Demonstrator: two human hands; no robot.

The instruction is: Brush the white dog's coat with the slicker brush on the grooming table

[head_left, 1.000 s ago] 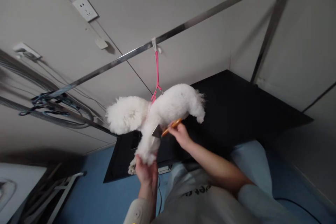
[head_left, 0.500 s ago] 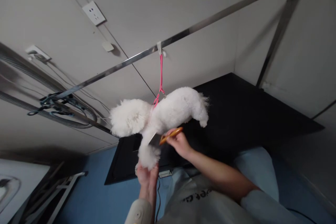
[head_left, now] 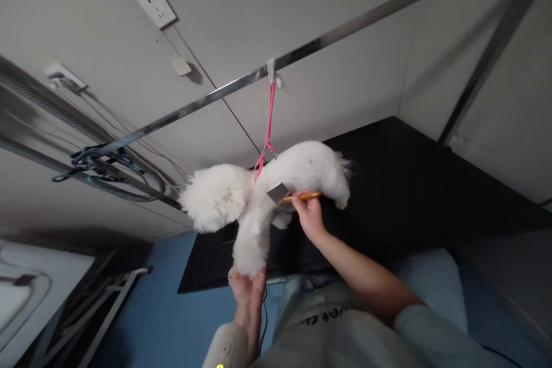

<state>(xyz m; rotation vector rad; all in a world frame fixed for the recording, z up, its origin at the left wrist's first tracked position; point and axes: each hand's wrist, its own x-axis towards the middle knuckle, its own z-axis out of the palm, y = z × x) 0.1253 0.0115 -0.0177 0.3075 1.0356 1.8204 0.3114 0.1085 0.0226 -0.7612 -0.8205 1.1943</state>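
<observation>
A fluffy white dog (head_left: 297,169) stands on the black grooming table (head_left: 414,172), its head to the left. A pink leash (head_left: 270,115) runs from its neck up to a metal bar. My left hand (head_left: 248,283) is closed around the lower end of the dog's front leg (head_left: 250,247), holding it out towards me; fur hides part of the fingers. In my right hand (head_left: 308,213) is a slicker brush (head_left: 297,196) with an orange-brown handle. Its flat rectangular head lies at the dog's side, just behind the shoulder.
The metal bar (head_left: 241,83) crosses above the dog, joined to a slanted post at the right. Grey hoses (head_left: 52,109) and a clamp (head_left: 92,158) are at the left. Sockets (head_left: 156,6) sit on the wall. A white-framed rack (head_left: 107,310) stands on the blue floor.
My right hand has moved the brush up and right, from the front leg to the dog's side. My left hand still holds the leg. The view has shifted slightly.
</observation>
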